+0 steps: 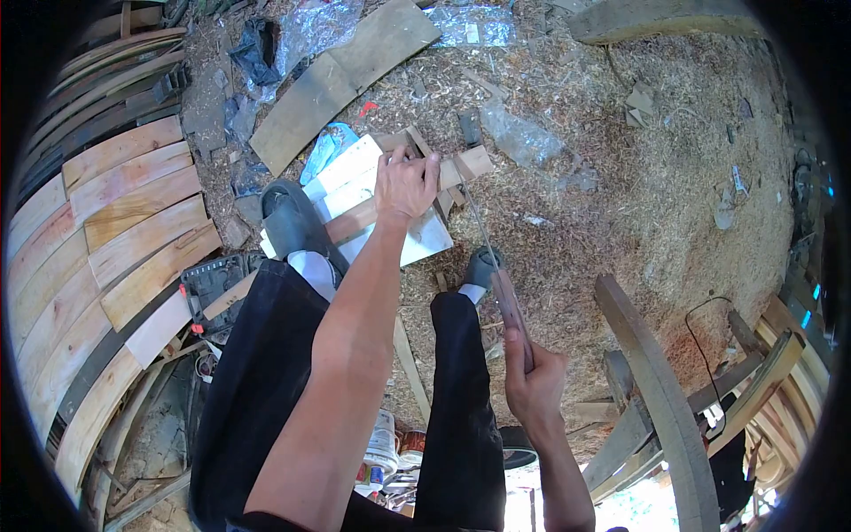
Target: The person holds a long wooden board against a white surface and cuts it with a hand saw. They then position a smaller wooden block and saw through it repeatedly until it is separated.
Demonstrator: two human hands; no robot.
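My left hand presses down on a narrow wooden strip, its fingers closed over the top. The strip lies across a white board and some wood pieces close to the ground. My right hand is wrapped around the handle of a handsaw. The thin blade, seen nearly edge-on, runs up to the strip just right of my left hand and overlaps it in this view. My left shoe rests on the board and strip. The other shoe stands on the ground near the blade.
Wooden planks are laid in rows at left, beside an open black tool case. A long board lies ahead among plastic sheets. Curved timber stands at right. Wood shavings cover the ground.
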